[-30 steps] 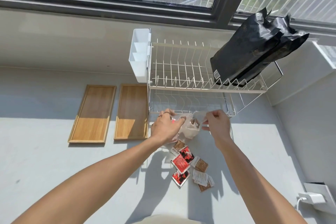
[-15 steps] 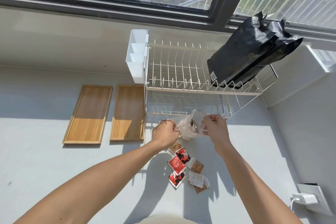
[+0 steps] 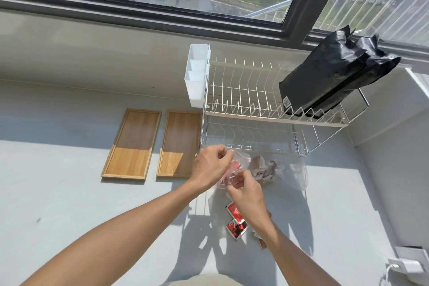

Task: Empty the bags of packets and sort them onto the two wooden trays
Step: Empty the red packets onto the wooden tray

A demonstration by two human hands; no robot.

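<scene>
Sorting ground: the two shallow rectangular wooden trays, left tray [image 3: 131, 144] and right tray [image 3: 179, 144], lie side by side on the pale grey counter [image 3: 58, 193], bare, well left of your hands.
Left hand: your left hand [image 3: 210, 166] is pinched on the upper edge of a small clear plastic bag [image 3: 232, 173] holding red packets; keep that pinch firm and high.
Right hand: your right hand [image 3: 246, 195] is closed on the bag's lower part; pull the mouth apart, then tip it over bare counter, not over the spilled pile.
Loose packets: red and black square sachets [image 3: 235, 220] lie just below your right wrist, some hidden by it.
Second bag: a clear bag of brown packets [image 3: 274, 169] rests just right of your hands, under the white wire dish rack [image 3: 255, 109]; it looks unemptied, so take it next.
</scene>
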